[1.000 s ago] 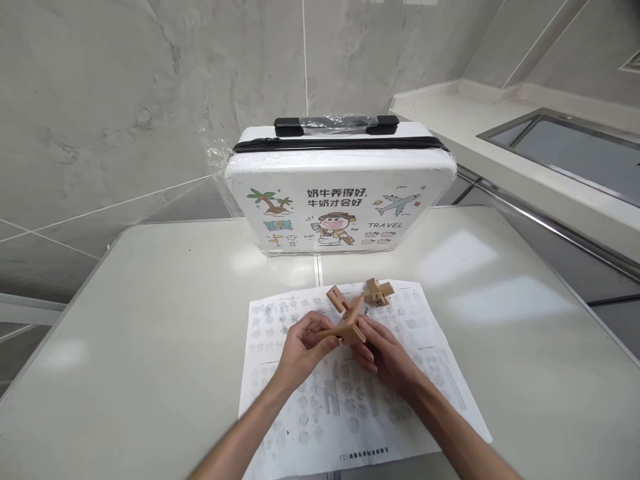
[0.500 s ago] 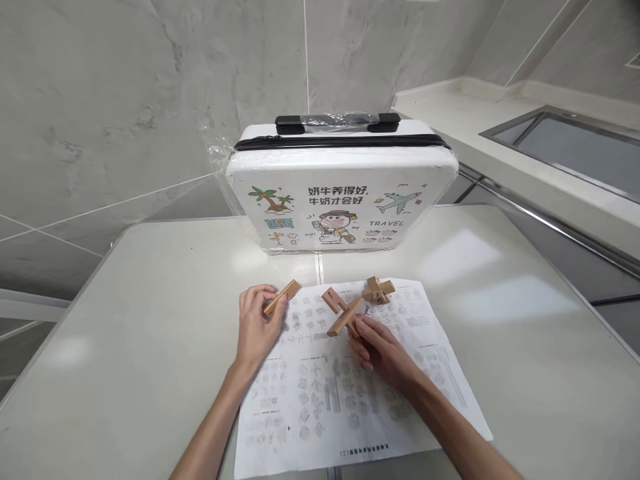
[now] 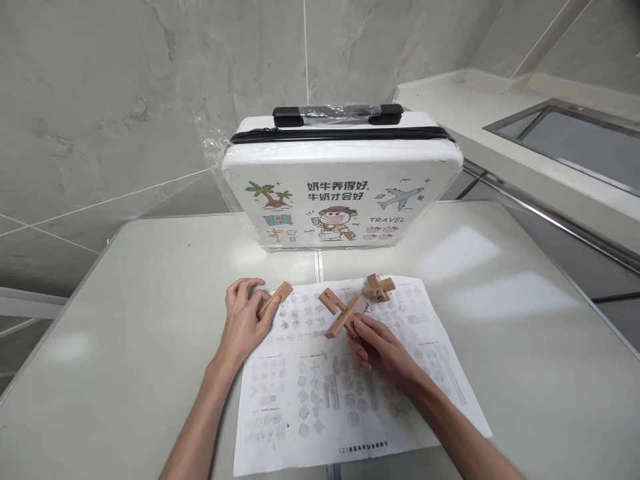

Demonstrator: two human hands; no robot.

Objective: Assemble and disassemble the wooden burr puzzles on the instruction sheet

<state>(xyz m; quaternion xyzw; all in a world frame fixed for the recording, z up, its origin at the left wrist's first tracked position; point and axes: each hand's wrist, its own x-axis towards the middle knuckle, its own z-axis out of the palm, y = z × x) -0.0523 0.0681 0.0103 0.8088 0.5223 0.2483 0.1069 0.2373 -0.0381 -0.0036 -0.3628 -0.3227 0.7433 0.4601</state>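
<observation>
I see the left hand [image 3: 244, 319] pinching a single wooden bar [image 3: 283, 293] between thumb and fingers. The right hand [image 3: 379, 345] grips two crossed wooden bars [image 3: 342, 320] by one end, their other ends pointing leftward and away. Just beyond it sits a wooden cluster [image 3: 379, 289]; between the hands lies a printed sheet [image 3: 287, 455].

case [image 3: 343, 163] bore "奶牛养得好, 牛奶才会好" and "TRAVEL" | sheet [image 3: 345, 393] carried print too blurred to read | blocks [image 3: 343, 320] had unclear marks

A wooden bar [image 3: 282, 292] slants near crossed pieces [image 3: 341, 321].
</observation>
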